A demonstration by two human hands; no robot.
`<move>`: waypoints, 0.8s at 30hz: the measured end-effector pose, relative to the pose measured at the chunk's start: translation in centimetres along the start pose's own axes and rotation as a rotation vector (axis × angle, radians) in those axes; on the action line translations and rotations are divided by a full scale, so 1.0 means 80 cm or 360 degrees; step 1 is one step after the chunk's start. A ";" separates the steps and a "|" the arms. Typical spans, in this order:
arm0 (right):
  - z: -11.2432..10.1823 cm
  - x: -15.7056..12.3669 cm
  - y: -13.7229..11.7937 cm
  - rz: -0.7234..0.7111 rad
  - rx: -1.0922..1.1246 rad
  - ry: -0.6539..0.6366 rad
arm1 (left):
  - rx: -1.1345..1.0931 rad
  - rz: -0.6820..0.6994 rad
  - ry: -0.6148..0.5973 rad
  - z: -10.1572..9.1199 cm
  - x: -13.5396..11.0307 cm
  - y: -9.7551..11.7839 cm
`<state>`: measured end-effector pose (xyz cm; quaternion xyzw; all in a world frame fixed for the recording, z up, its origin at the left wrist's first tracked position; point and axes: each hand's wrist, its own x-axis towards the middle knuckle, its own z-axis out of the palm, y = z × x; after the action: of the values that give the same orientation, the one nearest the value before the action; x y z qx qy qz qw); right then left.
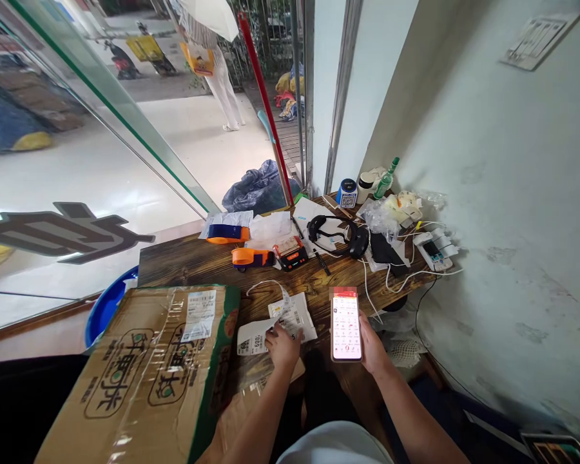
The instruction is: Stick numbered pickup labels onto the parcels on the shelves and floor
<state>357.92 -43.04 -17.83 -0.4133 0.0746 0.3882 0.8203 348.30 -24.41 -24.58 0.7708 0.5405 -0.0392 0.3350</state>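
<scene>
My right hand holds a smartphone upright, its lit screen showing a red and white app. My left hand rests with curled fingers on white shipping labels that lie on the wooden table. A large taped cardboard box with printed characters and a stuck-on label sits just left of my left hand, overhanging the table's near edge.
Further back lie two orange tape dispensers, a small label printer, black headphones, cables, a charger block, bottles and plastic bags. A wall is close on the right, a glass pane on the left. A person stands outside the doorway.
</scene>
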 end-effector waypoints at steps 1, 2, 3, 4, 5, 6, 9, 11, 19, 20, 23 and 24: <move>-0.005 -0.002 -0.002 0.0001 -0.0003 0.0004 | 0.0011 -0.0013 0.0020 0.001 0.006 0.004; -0.010 -0.004 -0.004 -0.0006 -0.0001 0.0010 | 0.0012 -0.0008 0.0009 0.002 0.012 0.009; -0.015 -0.006 -0.005 -0.0013 0.0002 0.0015 | -0.0001 0.0029 -0.0025 0.004 0.018 0.015; -0.020 -0.007 -0.005 -0.0023 0.0006 0.0020 | -0.0024 0.0099 -0.0074 0.007 0.024 0.022; -0.024 -0.009 -0.006 -0.0035 0.0008 0.0028 | -0.0053 0.0190 -0.0125 0.011 0.029 0.030; -0.027 -0.010 -0.006 -0.0050 0.0008 0.0041 | -0.0082 0.0286 -0.0169 0.017 0.032 0.038; -0.033 -0.011 -0.006 -0.0064 0.0004 0.0096 | -0.0094 0.0428 -0.0224 0.037 0.037 0.058; -0.034 -0.011 -0.007 -0.0061 0.0008 0.0112 | -0.0026 0.0372 -0.0176 0.046 0.037 0.061; -0.031 -0.007 -0.007 -0.0041 -0.0082 0.0225 | 0.0277 0.0563 0.0082 0.013 0.021 -0.007; -0.030 -0.008 -0.007 -0.0046 -0.0078 0.0210 | 0.0300 0.0646 0.0100 0.006 0.016 -0.019; -0.029 -0.014 -0.005 0.0000 -0.0025 0.0101 | 0.0318 0.0891 0.0114 -0.007 0.000 -0.051; -0.029 -0.016 -0.003 0.0041 -0.0020 0.0078 | 0.0311 0.0957 0.0109 -0.009 -0.006 -0.061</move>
<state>357.68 -45.56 -18.61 -0.4267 0.0976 0.3888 0.8107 343.68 -23.43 -26.14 0.9254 0.2931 0.0357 0.2375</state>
